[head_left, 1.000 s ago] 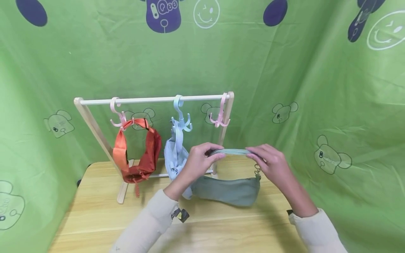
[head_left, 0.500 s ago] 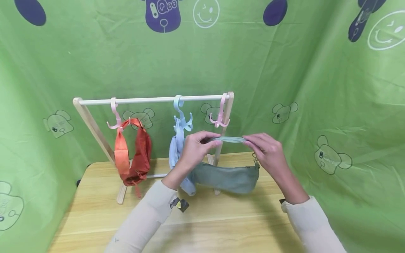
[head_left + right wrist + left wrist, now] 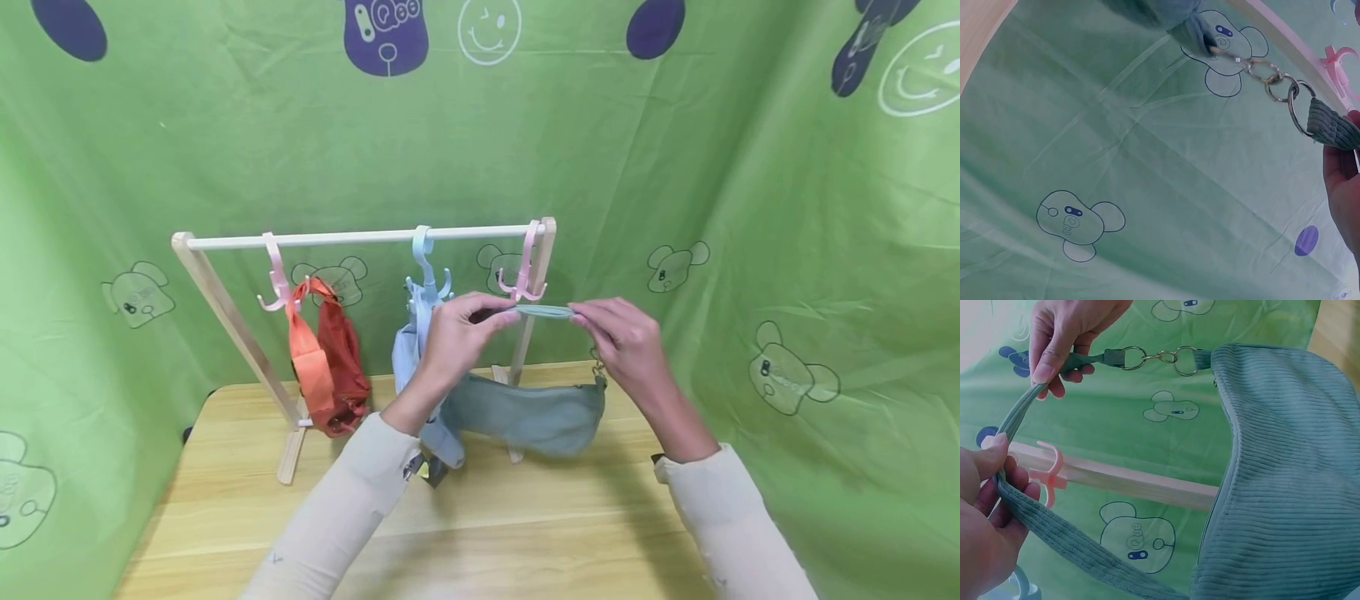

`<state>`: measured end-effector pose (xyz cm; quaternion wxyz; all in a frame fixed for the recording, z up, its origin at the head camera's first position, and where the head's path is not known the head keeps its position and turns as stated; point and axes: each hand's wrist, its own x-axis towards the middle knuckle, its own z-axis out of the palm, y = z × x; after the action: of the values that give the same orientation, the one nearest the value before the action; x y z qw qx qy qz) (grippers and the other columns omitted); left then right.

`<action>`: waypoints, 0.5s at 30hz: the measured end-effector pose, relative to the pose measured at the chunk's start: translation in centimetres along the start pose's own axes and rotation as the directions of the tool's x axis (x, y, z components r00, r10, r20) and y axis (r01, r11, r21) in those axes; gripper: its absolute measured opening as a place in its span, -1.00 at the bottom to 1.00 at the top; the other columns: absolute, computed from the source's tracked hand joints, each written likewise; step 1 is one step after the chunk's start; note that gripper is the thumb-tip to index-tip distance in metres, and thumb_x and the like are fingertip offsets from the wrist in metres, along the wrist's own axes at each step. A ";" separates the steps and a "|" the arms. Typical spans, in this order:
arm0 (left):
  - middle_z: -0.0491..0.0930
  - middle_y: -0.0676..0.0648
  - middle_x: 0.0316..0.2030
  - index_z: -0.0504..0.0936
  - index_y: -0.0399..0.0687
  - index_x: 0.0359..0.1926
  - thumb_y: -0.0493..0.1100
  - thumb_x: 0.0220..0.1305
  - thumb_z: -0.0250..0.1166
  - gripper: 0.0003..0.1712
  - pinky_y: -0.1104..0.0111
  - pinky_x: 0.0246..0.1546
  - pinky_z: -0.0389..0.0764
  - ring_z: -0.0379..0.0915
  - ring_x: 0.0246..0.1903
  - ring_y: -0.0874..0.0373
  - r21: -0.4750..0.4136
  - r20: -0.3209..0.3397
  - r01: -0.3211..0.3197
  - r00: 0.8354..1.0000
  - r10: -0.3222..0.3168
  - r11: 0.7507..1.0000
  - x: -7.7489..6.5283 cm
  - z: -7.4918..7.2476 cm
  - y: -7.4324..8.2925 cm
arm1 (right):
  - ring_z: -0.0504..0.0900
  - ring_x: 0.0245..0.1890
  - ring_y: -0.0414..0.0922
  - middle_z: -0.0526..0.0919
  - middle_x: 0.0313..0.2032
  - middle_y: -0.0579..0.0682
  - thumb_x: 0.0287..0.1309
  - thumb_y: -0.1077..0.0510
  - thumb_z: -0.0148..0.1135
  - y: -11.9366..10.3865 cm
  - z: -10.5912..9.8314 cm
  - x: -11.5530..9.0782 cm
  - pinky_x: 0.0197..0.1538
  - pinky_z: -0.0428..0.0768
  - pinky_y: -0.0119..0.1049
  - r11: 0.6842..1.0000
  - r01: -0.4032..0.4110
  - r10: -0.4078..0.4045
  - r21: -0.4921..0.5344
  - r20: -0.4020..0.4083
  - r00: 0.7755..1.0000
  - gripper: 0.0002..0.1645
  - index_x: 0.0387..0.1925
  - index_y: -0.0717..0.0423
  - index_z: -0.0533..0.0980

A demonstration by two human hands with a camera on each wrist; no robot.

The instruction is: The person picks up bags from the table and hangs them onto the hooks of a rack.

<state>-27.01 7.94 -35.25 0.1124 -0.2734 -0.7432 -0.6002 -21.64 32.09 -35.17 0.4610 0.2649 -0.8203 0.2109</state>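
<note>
A grey-green corduroy shoulder bag (image 3: pixel 528 412) hangs by its strap (image 3: pixel 546 312) from both hands. My left hand (image 3: pixel 459 333) pinches the strap between thumb and fingers, and my right hand (image 3: pixel 628 337) pinches it a short way to the right. The strap stretches between them just below the right pink hook (image 3: pixel 526 260), overlapping the upright behind. Metal rings (image 3: pixel 1167 357) join one strap end to the bag in the left wrist view. In the right wrist view, only part of the right hand (image 3: pixel 1346 200) shows at the edge.
An orange bag (image 3: pixel 311 375) hangs from the left pink hook (image 3: pixel 276 267). From the middle blue hook (image 3: pixel 423 258) hangs a light blue bag (image 3: pixel 407 354), partly behind the left arm. A white rail (image 3: pixel 337 238) on wooden uprights carries the hooks above the wooden table (image 3: pixel 525 533).
Both hands have risen and shifted slightly left, lifting the strap and bag toward the right pink hook's height. The orange and light blue bags have swung on their hooks.
</note>
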 end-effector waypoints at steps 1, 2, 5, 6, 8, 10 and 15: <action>0.83 -0.05 -0.10 0.83 -0.04 -0.11 -0.09 0.23 0.52 -0.76 0.45 -0.14 0.76 0.76 -0.16 0.15 0.002 -0.006 -0.006 1.000 0.006 1.000 0.1 0.0 0.0 | 0.76 -0.34 0.05 0.83 -0.23 0.20 0.05 0.43 0.47 0.0 0.0 0.2 -0.31 0.69 -0.38 1.000 0.001 -0.001 -0.005 0.001 1.000 -0.73 -0.14 0.26 0.75; 0.83 -0.05 -0.10 0.84 -0.05 -0.12 -0.10 0.23 0.52 -0.77 0.45 -0.13 0.76 0.76 -0.15 0.15 0.002 -0.012 -0.009 1.000 0.009 1.000 0.3 0.0 0.1 | 0.76 -0.34 0.05 0.83 -0.23 0.21 0.07 0.43 0.46 0.1 0.1 0.3 -0.30 0.69 -0.40 1.000 0.003 -0.003 -0.008 0.000 1.000 -0.74 -0.15 0.27 0.75; 0.83 -0.05 -0.11 0.84 -0.05 -0.13 -0.11 0.23 0.51 -0.79 0.47 -0.13 0.76 0.75 -0.14 0.15 0.001 -0.028 -0.012 1.000 0.012 1.000 0.7 -0.1 0.4 | 0.76 -0.35 0.06 0.82 -0.24 0.23 0.11 0.41 0.45 0.3 0.3 0.9 -0.29 0.67 -0.45 1.000 0.000 0.000 -0.021 -0.003 1.000 -0.79 -0.17 0.29 0.75; 0.83 -0.05 -0.12 0.84 -0.05 -0.13 -0.11 0.24 0.51 -0.79 0.47 -0.13 0.75 0.75 -0.14 0.15 -0.001 -0.033 -0.011 0.999 0.011 1.000 0.8 -0.1 0.5 | 0.76 -0.34 0.06 0.82 -0.24 0.23 0.12 0.41 0.44 0.3 0.4 1.0 -0.29 0.67 -0.44 1.000 -0.003 0.003 -0.025 -0.005 1.000 -0.80 -0.17 0.30 0.75; 0.82 -0.07 -0.13 0.84 -0.06 -0.13 -0.11 0.24 0.51 -0.79 0.47 -0.13 0.75 0.75 -0.15 0.15 0.002 -0.043 -0.018 0.999 0.018 1.000 1.1 -0.1 0.6 | 0.76 -0.34 0.07 0.82 -0.24 0.23 0.14 0.40 0.44 0.4 0.5 1.4 -0.28 0.69 -0.41 1.000 -0.012 0.012 -0.028 -0.016 1.000 -0.82 -0.18 0.30 0.75; 0.82 -0.09 -0.13 0.84 -0.07 -0.13 -0.10 0.25 0.50 -0.79 0.46 -0.14 0.75 0.75 -0.16 0.14 0.007 -0.054 -0.021 0.998 0.022 1.000 1.4 -0.2 0.7 | 0.75 -0.34 0.06 0.83 -0.24 0.21 0.15 0.39 0.43 0.6 0.6 1.8 -0.28 0.69 -0.38 0.999 -0.023 0.022 -0.032 -0.022 1.000 -0.83 -0.18 0.29 0.75; 0.82 -0.12 -0.13 0.83 -0.08 -0.11 -0.10 0.27 0.49 -0.78 0.46 -0.18 0.76 0.76 -0.20 0.12 0.016 -0.059 -0.011 0.998 0.012 1.000 1.9 -0.2 0.7 | 0.75 -0.32 0.05 0.83 -0.23 0.21 0.20 0.35 0.41 0.9 0.9 2.4 -0.23 0.65 -0.47 0.998 -0.045 0.044 -0.045 -0.012 0.999 -0.84 -0.17 0.28 0.75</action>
<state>-28.18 8.32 -33.68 0.1398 -0.2591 -0.7426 -0.6015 -23.82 31.66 -33.64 0.4665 0.2348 -0.8280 0.2040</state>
